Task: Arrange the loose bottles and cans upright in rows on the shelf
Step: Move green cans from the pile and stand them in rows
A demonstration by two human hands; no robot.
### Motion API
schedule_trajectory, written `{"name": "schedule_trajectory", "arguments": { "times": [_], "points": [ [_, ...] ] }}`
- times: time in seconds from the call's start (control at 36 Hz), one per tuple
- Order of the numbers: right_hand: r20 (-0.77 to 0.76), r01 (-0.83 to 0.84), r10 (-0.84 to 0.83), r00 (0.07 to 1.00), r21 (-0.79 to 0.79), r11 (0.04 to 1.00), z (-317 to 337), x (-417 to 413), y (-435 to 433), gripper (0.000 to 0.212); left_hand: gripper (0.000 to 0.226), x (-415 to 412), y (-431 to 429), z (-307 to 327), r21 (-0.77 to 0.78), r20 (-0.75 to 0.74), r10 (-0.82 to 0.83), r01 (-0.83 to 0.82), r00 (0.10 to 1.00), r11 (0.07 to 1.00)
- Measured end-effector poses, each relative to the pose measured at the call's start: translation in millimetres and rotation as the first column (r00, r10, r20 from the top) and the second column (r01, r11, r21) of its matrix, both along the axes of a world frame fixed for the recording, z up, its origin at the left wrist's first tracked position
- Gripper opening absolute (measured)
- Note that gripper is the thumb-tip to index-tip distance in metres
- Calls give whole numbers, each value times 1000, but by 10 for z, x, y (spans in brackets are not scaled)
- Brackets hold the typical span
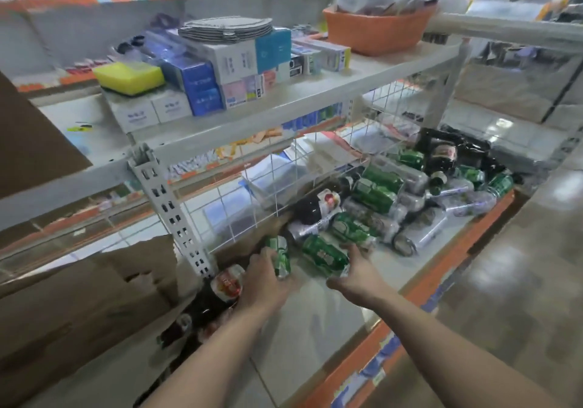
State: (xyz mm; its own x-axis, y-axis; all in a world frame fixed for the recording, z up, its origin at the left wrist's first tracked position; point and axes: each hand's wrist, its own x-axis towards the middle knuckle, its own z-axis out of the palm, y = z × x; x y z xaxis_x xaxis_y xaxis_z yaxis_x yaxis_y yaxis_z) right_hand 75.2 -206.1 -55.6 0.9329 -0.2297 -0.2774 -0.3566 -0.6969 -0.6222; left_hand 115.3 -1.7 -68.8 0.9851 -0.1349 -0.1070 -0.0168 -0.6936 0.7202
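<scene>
The left hand (263, 276) is wrapped around a green can (279, 257) at the near left end of the bottom shelf (331, 322) — the can stands roughly upright, tilted a little, fingers closed on its side. The right hand (358, 273) lies over a second green can (325, 254) that rests on its side just to the right; the fingers are spread and curled loosely over its end, and whether they actually clamp it cannot be told.

Farther along the shelf, toward the far right, a loose heap: more green cans (375, 193) on their sides, clear plastic bottles (422, 234) lying flat, and a dark bottle with a red label (318, 205) tipped over against the wire grid panel (284, 174). At the far end sits a black plastic bag (467, 149) with another dark bottle against it.

Near left of the left hand, outside the shelf post (170, 209), a dark bottle with a red-and-white label (217, 294) lies among brown cardboard (79, 306).

The shelf edge is orange with small tags — print unreadable. The shelf above carries boxes (202, 86), a yellow sponge (129, 76) and an orange basket (375, 29).
</scene>
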Motion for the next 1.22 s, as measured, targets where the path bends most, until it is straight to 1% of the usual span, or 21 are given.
{"name": "schedule_trajectory", "arguments": {
  "times": [0.11, 0.17, 0.22, 0.28, 0.33, 0.39, 0.47, 0.56, 0.61, 0.69, 0.72, 0.75, 0.83, 0.89, 0.94, 1.0, 1.08, 1.14, 1.17, 1.19, 1.22],
  "points": [
    [-45, -54, 53, 998, -39, 998, -194, 264, -91, 94, 43, 101, -83, -186, 142, 107, 67, -82, 992, 986],
    [-71, -100, 96, 993, -68, 993, -279, 370, -135, 91, 42, 125, -147, -280, 188, 189, 113, -149, 975, 971],
    [-63, -159, 153, 986, -87, 983, -346, 442, -186, 82, 44, 129, -229, -320, 273, 239, 143, -208, 960, 939],
    [-39, -194, 191, 981, -92, 977, -376, 488, -249, 75, 48, 131, -310, -353, 382, 241, 143, -229, 960, 895],
    [-22, -237, 236, 972, -113, 965, -350, 520, -330, 75, 54, 135, -393, -367, 458, 231, 177, -268, 957, 848],
    [26, -277, 281, 959, -114, 954, -295, 564, -413, 75, 61, 168, -466, -396, 481, 239, 231, -322, 943, 816],
    [119, -325, 331, 936, -73, 943, -198, 652, -528, 69, 63, 183, -563, -384, 474, 211, 310, -374, 927, 797],
    [140, -372, 371, 918, -22, 928, -133, 742, -603, 70, 60, 110, -654, -325, 469, 170, 336, -376, 926, 799],
    [136, -404, 400, 906, 4, 915, -130, 779, -637, 73, 60, 25, -724, -273, 425, 128, 333, -355, 934, 833],
    [159, -425, 411, 898, 62, 903, -151, 806, -695, 65, 69, -67, -763, -223, 201, 65, 345, -351, 936, 915],
    [171, -430, 413, 894, 76, 900, -157, 809, -713, 63, 71, -81, -764, -198, 167, 49, 334, -337, 941, 926],
    [191, -441, 421, 887, 80, 894, -172, 807, -727, 62, 72, -92, -769, -146, 171, 44, 318, -321, 947, 932],
    [223, -438, 409, 885, 103, 893, -239, 726, -788, 65, 63, -62, -761, 45, 246, 80, 307, -317, 948, 916],
    [247, -407, 361, 899, 169, 898, -341, 665, -842, 64, 61, -33, -791, 161, 254, 43, 312, -312, 949, 915],
    [258, -387, 324, 910, 250, 888, -455, 641, -886, 63, 58, -31, -793, 146, 223, 1, 319, -312, 948, 924],
    [233, -382, 320, 918, 309, 871, -543, 641, -919, 64, 50, -69, -775, 38, 158, -11, 362, -355, 932, 921],
    [217, -389, 332, 918, 329, 861, -608, 662, -947, 61, 54, -148, -745, -118, -6, -27, 494, -495, 869, 869],
    [203, -399, 347, 916, 349, 848, -609, 681, -945, 63, 56, -234, -753, -192, -138, -48, 514, -516, 856, 846],
    [189, -400, 353, 916, 369, 839, -604, 693, -941, 65, 58, -288, -767, -206, -188, -83, 511, -517, 856, 835],
    [178, -393, 350, 920, 397, 830, -610, 706, -934, 66, 63, -345, -780, -236, -237, -117, 498, -511, 859, 826],
    [170, -383, 343, 924, 431, 817, -619, 718, -928, 66, 68, -398, -782, -281, -252, -151, 493, -515, 857, 819]
  ]
}}
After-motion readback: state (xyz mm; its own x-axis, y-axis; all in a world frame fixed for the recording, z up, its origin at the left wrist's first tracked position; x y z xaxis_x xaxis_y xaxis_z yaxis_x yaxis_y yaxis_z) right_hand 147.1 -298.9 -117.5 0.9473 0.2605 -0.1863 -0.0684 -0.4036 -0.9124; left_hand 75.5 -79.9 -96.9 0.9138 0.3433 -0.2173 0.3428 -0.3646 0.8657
